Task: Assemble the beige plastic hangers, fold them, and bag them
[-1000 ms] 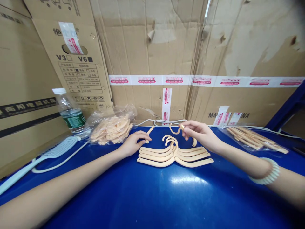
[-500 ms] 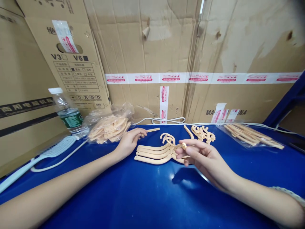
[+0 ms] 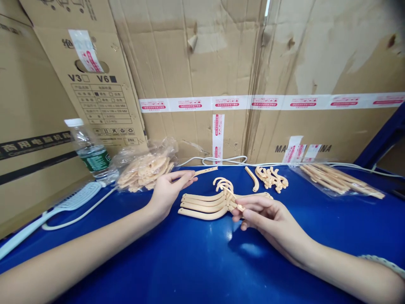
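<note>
My left hand is closed on one end of a beige hanger arm, whose free end points right, held above the table. My right hand pinches the base of a beige hanger hook between thumb and fingers. Just behind that hand lie several joined hangers, nested with their arms spread left and right. Their right side is partly hidden by my right hand, and their hooks overlap the held one in view. A loose hanger arm lies beyond, beside a pile of loose hooks.
A clear bag of flat beige pieces sits left, next to a water bottle and a pale blue hairbrush. Another bag with long beige pieces is at right. A white cable runs before the cardboard wall.
My left hand has lifted and turned slightly, showing more of the hanger arm. My right hand has lowered a little with the hook, tilting its base downward.
</note>
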A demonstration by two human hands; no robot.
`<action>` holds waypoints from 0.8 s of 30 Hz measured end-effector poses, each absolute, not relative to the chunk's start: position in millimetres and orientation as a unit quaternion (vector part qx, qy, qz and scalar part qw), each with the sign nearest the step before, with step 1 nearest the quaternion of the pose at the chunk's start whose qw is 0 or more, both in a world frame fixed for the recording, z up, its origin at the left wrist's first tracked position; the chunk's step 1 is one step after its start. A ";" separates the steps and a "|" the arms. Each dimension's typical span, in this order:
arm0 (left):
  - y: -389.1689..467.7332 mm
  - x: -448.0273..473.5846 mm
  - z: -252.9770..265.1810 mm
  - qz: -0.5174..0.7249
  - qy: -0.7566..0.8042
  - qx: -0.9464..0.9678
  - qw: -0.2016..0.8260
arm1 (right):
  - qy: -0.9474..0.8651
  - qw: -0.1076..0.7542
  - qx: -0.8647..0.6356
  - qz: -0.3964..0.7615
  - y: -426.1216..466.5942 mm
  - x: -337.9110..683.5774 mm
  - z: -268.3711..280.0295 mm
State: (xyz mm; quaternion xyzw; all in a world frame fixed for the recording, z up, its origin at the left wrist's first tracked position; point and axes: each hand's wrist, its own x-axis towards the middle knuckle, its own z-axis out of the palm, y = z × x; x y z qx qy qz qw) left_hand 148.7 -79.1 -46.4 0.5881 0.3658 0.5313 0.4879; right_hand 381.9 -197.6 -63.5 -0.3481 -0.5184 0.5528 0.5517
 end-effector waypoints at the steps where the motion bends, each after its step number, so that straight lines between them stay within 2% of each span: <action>1: -83.4 150.1 -44.9 0.529 0.367 0.575 0.505 | -0.521 0.551 -0.349 0.551 -198.0 381.8 -63.0; 8: -112.0 162.2 -29.5 0.511 0.371 0.449 0.632 | -0.541 0.558 -0.332 0.535 -202.7 380.1 -56.5; 14: -132.9 168.5 -30.6 0.404 0.324 0.429 0.740 | -0.526 0.570 -0.335 0.535 -206.7 379.5 -54.6; 19: -152.5 170.8 -43.3 0.382 0.286 0.478 0.738 | -0.489 0.585 -0.337 0.552 -205.4 377.2 -54.7; 24: -160.4 171.0 -54.2 0.369 0.314 0.561 0.671 | -0.466 0.577 -0.331 0.583 -203.1 374.6 -55.9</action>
